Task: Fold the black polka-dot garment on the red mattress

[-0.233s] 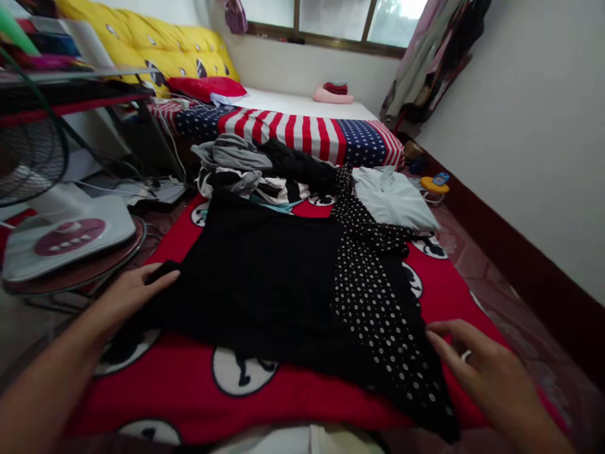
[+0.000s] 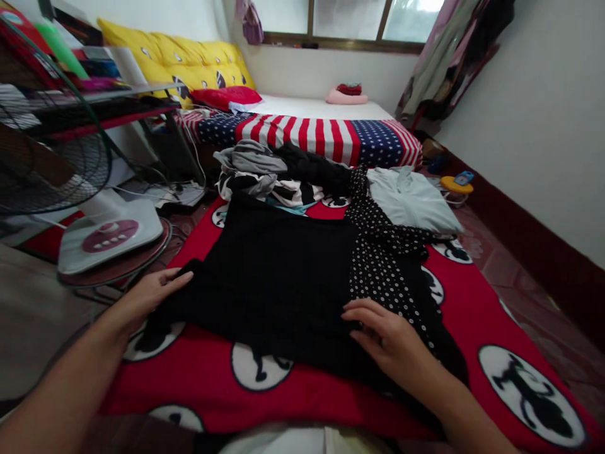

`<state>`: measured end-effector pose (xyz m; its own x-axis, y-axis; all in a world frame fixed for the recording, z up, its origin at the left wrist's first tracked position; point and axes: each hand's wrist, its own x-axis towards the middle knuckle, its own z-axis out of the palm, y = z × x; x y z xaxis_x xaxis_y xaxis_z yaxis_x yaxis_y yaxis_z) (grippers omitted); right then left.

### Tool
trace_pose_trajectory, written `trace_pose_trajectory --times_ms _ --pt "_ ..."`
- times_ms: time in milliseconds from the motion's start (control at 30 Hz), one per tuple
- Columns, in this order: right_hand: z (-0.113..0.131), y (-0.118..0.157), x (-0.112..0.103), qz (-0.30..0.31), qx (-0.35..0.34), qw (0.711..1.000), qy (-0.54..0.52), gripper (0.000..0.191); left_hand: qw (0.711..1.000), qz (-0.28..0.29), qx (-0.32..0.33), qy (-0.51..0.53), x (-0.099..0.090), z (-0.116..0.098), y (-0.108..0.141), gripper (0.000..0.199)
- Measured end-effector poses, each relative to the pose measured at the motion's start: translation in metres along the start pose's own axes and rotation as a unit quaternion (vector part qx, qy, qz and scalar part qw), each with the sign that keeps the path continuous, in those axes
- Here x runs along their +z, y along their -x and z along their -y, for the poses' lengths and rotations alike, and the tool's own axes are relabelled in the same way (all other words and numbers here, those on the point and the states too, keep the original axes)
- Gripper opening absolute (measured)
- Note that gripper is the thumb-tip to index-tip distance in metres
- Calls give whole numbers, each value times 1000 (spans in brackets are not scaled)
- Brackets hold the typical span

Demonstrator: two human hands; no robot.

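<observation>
A black garment [image 2: 283, 271] with a white-dotted panel [image 2: 378, 271] lies spread on a red blanket [image 2: 331, 410] with white round prints. My left hand [image 2: 163, 290] pinches the garment's left edge between thumb and fingers. Over the lower middle, where plain black meets the dots, my right hand [image 2: 382, 331] hovers or rests with thumb and fingers apart; nothing shows in it. Behind the garment sit a heap of grey, black and striped clothes [image 2: 255, 167] and a folded pale blue shirt [image 2: 411, 198].
A white fan [image 2: 108, 233] stands on a round stool at the left, beside a cluttered desk [image 2: 127, 94]. At the back is a bed with a striped and starred cover [image 2: 307, 132]. A yellow stool [image 2: 456, 185] stands near the right wall.
My right hand has moved left from the garment's right edge to its lower middle. My left hand stays at the left edge. The view has shifted slightly left.
</observation>
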<state>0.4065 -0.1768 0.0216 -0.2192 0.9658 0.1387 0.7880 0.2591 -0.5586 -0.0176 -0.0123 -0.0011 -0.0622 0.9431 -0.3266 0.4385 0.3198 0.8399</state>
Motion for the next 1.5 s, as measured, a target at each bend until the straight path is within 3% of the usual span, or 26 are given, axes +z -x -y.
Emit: trace_pose_trajectory --times_ms 100,167,267,367,500,567,667,733,833,933,1067,1133,1167,1233,1367,1500 --pt "10 -29 23 29 -27 996 79 20 996 57 -51 38 -4 1 8 70" --pt "11 -39 26 19 -41 993 109 10 997 38 -45 59 -4 0 12 70" --pt "6 -44 20 -24 -40 997 59 14 994 -8 -11 110 1 -2 13 75" --pt "-6 -41 20 -93 19 995 25 17 990 -36 6 140 11 -4 5 78" --pt "-22 -37 34 -115 57 992 8 16 989 -56 8 138 22 -6 -7 73" --pt "-26 -35 39 -115 49 992 -15 12 989 -47 16 139 22 -9 -8 72" --pt "-29 -32 41 -116 43 991 -53 13 989 14 30 142 17 -13 -3 78" --pt "-31 -31 41 -138 38 987 -66 16 988 25 72 132 14 -13 -3 79" --pt "-35 -33 45 -153 21 988 -18 13 975 -101 198 -1 14 -10 -13 59" --pt "-32 -38 51 -153 -13 986 69 11 925 -192 283 -168 22 -7 -23 37" --pt "-11 -29 49 -213 -87 969 87 19 886 -273 322 -191 27 -3 -10 24" --pt "3 -18 48 -180 -135 972 66 13 861 -321 349 -187 22 5 8 20" --pt "9 -12 49 -149 -154 975 56 10 853 -319 368 -191 18 11 17 18" --pt "16 -4 53 -95 -168 980 49 11 843 -262 412 -227 11 25 32 13" --pt "16 0 65 -85 -159 981 74 23 821 -127 447 -332 3 44 43 29" --pt "10 -3 60 -105 -175 978 49 23 807 -130 470 -334 -4 37 45 28"
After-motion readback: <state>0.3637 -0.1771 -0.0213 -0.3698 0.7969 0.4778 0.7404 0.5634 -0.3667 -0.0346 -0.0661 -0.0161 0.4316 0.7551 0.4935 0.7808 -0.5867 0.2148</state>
